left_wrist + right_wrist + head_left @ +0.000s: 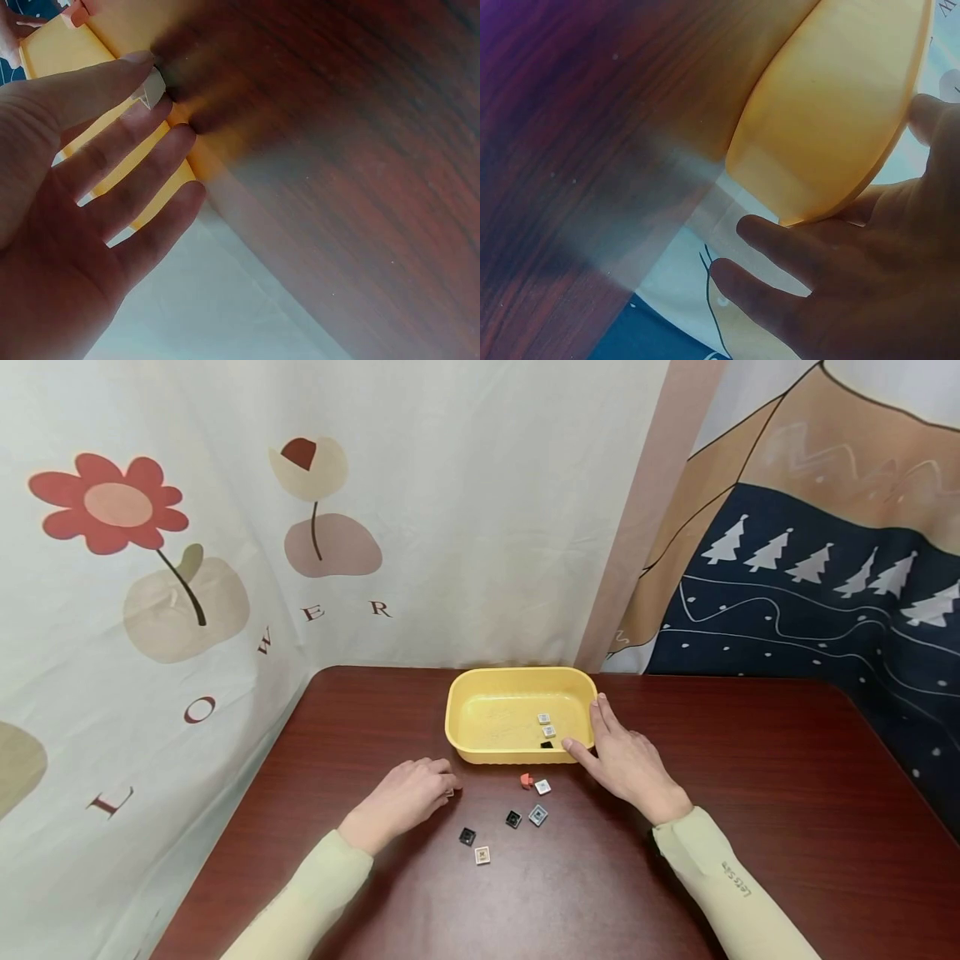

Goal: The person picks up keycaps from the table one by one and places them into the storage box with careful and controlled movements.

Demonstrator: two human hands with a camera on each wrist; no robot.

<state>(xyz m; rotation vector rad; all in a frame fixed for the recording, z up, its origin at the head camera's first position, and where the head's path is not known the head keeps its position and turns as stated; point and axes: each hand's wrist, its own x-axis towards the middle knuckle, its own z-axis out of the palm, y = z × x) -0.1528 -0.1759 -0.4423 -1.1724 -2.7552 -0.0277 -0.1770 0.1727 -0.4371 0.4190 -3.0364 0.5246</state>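
Close to the near left corner of the yellow plastic bin (pixel 405 757), my left hand (pixel 408 793) pinches a small white keycap (pixel 154 88) between thumb and index finger; the other fingers are spread. My right hand (pixel 626 760) rests against the bin's right end, its thumb at the near rim and its straight fingers along the outer side. Inside the bin lie two white keycaps (pixel 549 732) and a black keycap (pixel 547 745). On the table just before it sit a small orange piece (pixel 527 781) and another white keycap (pixel 543 787).
Nearer on the brown table (pixel 750 827) lie a grey keycap (pixel 537 815), a black keycap (pixel 513 819), another black keycap (pixel 467 837) and a white-rimmed tan keycap (pixel 482 856). A printed curtain (pixel 480 510) hangs behind the table's far edge.
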